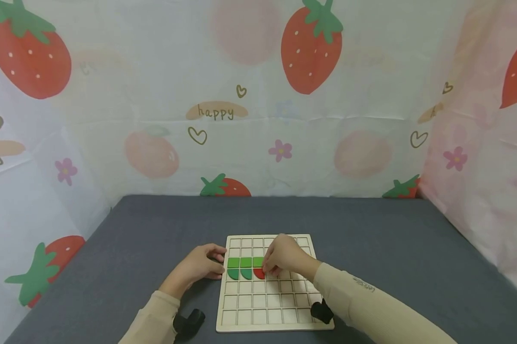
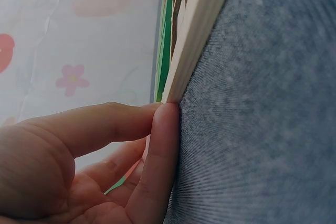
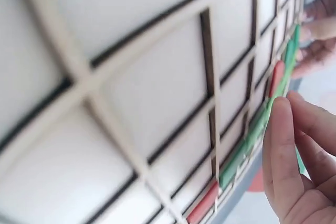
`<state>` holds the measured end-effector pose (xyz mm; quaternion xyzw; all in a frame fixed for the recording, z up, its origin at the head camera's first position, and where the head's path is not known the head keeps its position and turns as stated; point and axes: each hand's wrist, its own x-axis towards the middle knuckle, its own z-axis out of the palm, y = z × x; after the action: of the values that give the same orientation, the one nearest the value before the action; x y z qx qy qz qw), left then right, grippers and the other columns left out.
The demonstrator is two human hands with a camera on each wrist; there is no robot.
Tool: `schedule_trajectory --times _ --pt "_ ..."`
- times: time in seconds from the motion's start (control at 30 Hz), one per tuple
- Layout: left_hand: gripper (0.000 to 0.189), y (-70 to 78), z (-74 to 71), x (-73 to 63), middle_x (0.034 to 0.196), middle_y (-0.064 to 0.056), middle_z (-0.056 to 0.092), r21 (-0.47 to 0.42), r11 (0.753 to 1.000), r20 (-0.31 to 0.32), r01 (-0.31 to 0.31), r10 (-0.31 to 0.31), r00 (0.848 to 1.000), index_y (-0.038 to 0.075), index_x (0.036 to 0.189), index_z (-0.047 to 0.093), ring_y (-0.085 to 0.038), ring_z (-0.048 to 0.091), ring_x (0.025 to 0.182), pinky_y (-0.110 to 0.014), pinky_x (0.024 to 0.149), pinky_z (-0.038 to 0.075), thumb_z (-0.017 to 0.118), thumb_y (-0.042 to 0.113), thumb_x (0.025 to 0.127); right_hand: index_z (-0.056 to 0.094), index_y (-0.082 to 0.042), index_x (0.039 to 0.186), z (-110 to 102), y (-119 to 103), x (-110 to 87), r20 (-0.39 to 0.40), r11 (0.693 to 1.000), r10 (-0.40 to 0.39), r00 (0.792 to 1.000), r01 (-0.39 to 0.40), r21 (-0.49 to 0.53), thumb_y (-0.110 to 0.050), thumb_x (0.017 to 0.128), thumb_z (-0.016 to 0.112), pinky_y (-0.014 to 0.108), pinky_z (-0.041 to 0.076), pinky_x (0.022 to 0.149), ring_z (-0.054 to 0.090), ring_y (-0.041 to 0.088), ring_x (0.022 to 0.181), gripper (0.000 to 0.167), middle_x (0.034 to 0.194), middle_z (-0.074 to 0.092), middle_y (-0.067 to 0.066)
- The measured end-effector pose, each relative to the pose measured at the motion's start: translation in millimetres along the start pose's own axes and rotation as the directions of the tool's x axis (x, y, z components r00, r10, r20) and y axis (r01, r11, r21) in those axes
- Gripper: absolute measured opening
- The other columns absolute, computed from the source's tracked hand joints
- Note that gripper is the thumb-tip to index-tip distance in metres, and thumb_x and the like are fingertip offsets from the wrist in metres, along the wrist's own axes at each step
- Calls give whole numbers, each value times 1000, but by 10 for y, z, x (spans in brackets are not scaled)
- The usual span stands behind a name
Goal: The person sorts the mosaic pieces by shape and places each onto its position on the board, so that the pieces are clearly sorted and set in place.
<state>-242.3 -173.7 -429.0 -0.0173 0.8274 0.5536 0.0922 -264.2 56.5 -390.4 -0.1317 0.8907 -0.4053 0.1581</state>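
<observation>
A pale wooden grid board (image 1: 273, 323) lies on the dark cloth. Light green squares (image 1: 246, 262) fill cells in one row; below them sit two dark green quarter-circle pieces (image 1: 246, 274) and a red quarter-circle piece (image 1: 259, 273). My left hand (image 1: 198, 263) touches the board's left edge, its thumb and fingertips right at the wood in the left wrist view. Over the board, my right hand (image 1: 288, 255) has thumb and fingers brought together, tips beside the red piece. I cannot tell whether a piece is between them. That hand hides some cells behind it.
Dark grey cloth (image 1: 370, 239) covers the table around the board. Patterned strawberry fabric (image 1: 258, 167) hangs behind and at both sides. Black wrist straps (image 1: 189, 325) are on both arms. More green pieces (image 3: 247, 150) and a red one (image 3: 202, 203) show in the right wrist view.
</observation>
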Motion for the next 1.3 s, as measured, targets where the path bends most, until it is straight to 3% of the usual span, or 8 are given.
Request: schedule_trajectory --times 0.23,0.7,1.3 --pt "49 -5 -1 14 99 -14 56 -19 1000 11 7 -7 1000 -7 128 58 -17 60 74 -33 65 60 70 -9 80 76 2 82 -231 84 -120 -21 995 32 999 -29 98 0 80 79 33 63 65 73 22 67 4 77 74 10" --pt "50 6 16 15 99 -14 56 -3 1000 -2 7 -7 1000 -7 128 58 -17 61 74 -32 66 61 70 -10 80 77 -2 88 -720 400 -456 -59 994 81 995 -77 75 -10 82 80 35 63 70 70 16 68 11 78 74 7" --pt "49 11 21 -6 99 -14 57 9 1000 -20 16 -16 1000 -6 127 59 -17 62 74 -32 66 61 70 -10 79 74 5 103 -1181 781 -908 -75 980 164 984 -153 130 -11 82 80 38 63 76 73 18 78 27 89 77 7"
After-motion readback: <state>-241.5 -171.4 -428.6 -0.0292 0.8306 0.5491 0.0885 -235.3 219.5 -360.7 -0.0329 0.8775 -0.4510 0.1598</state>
